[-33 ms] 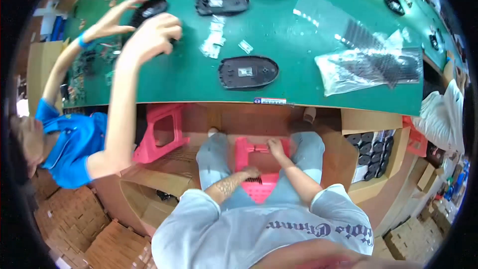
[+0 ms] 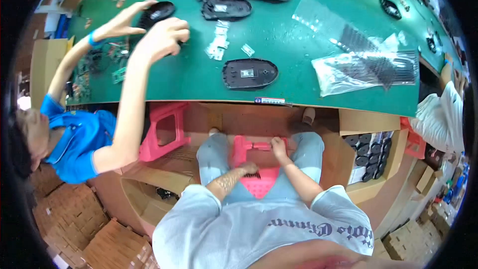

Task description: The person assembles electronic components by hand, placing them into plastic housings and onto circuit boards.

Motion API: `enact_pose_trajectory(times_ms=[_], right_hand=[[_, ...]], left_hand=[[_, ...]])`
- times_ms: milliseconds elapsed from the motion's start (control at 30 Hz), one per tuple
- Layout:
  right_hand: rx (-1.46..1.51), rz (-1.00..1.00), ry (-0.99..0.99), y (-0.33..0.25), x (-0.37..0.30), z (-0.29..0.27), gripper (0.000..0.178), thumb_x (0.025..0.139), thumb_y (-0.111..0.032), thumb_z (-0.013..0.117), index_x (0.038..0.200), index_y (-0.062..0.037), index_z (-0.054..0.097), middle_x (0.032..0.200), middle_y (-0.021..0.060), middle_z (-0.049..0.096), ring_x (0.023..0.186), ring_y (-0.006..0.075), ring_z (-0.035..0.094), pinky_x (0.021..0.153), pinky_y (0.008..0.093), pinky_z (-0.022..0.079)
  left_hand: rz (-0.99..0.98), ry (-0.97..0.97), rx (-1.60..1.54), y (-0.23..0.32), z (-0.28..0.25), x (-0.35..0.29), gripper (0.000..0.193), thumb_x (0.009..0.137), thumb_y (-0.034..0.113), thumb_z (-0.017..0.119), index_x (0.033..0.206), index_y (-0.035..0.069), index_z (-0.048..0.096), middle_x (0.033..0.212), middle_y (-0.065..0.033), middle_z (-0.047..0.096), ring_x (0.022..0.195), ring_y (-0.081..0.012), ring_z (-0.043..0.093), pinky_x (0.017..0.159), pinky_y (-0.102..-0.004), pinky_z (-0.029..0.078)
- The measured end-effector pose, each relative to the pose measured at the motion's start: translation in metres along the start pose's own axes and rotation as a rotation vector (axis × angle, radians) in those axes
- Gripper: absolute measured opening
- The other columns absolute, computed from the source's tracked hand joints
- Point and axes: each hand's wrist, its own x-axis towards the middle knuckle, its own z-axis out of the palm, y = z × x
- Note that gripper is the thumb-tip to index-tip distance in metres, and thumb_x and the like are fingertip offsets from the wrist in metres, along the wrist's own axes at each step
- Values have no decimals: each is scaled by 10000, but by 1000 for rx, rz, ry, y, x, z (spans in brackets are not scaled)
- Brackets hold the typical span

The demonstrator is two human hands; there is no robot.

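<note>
My left hand (image 2: 249, 169) is over the pink stool (image 2: 259, 188) between my knees, below the table's near edge. It is blurred, so I can't tell whether its fingers are spread or pinch the small dark slotted patch (image 2: 254, 175) beside them. My right hand (image 2: 278, 145) is at the stool's far right corner with its fingers bent; I can't tell whether they grip the frame.

Neither of my hands has a part from the table (image 2: 298, 82). The shell (image 2: 250, 73) near the middle of its near edge lies hollow side up with a pale label inside, so I'd judge labelling done there, and nothing else looks fitted. Loose labels (image 2: 217, 45) are left over behind it.

Counting: one shell near me, five more toward the far edge, the hindmost partly cut off; at least four of those five show a label. One more shell (image 2: 160, 12) is at my co-worker's hands (image 2: 164, 40), toward the left end. One label (image 2: 247, 50) lies by itself; the others overlap too much to count. There is one plastic bag (image 2: 343, 77) near the right corner, two cartons below the table, one on either side of me, and two pink stools close by, mine and one by the co-worker.
</note>
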Motion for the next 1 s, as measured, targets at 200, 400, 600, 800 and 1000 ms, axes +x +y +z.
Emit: enact_pose_trajectory(times_ms=[200,400,600,800,1000], right_hand=[[104,2,236,-1,21,-72,253,906,-205,517,740,-50,627,593,35,536,501,113,433,465,252,328],[197,61,196,-135,32,-80,301,890,-234,542,669,-38,604,588,50,540,491,130,438,487,271,373],[-291,-389,-94,-233,-22,-24,328,926,-231,548,700,8,541,612,52,530,553,166,450,538,302,377],[-448,-980,-10,-372,-11,18,296,926,-186,549,705,-1,482,633,98,533,553,248,450,563,371,399],[-809,-1187,280,-429,109,51,228,886,-199,551,791,2,598,757,155,619,699,351,570,678,424,481]], left_hand=[[-28,152,81,36,-107,32,535,965,464,383,1195,69,662,1180,-127,673,988,-322,637,881,-420,495],[-326,67,247,67,-213,88,505,939,433,453,1228,65,643,1222,-92,656,1012,-290,634,876,-418,496],[-570,2,354,91,-243,123,498,918,407,511,1256,61,628,1258,-62,642,1032,-263,632,872,-416,498],[-309,318,562,131,-242,98,398,906,377,512,1077,51,662,1066,-100,669,890,-322,636,766,-434,501],[-3,598,780,221,-279,85,357,895,348,513,899,42,695,874,-138,697,748,-381,640,659,-453,504]])
